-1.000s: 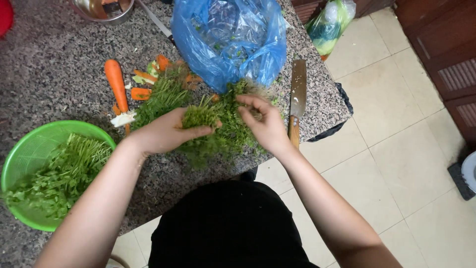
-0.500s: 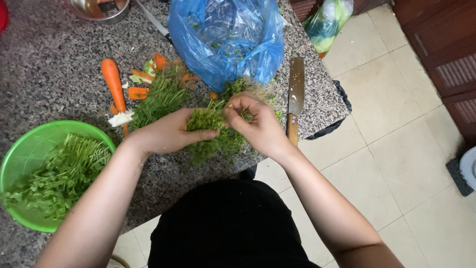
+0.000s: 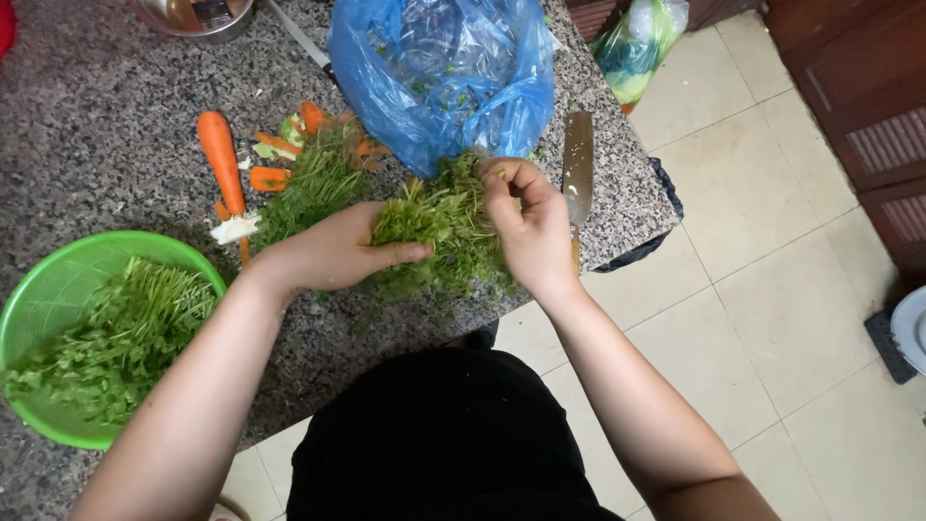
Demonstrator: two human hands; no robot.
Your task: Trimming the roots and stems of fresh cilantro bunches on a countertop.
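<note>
So from my feed: far left there's a green colander (image 3: 58,289) already full of picked greens. Next a whole carrot (image 3: 220,154) and peel scraps on the granite counter (image 3: 96,116). The left hand (image 3: 333,253) is wrapped around a bunch of leafy herbs (image 3: 439,227), pinning it down, I'd guess so the right hand (image 3: 526,222) can pinch sprigs off the top. A blue plastic bag (image 3: 444,72) crowds in behind, and a knife (image 3: 577,169) lies just beside the right hand.
</note>
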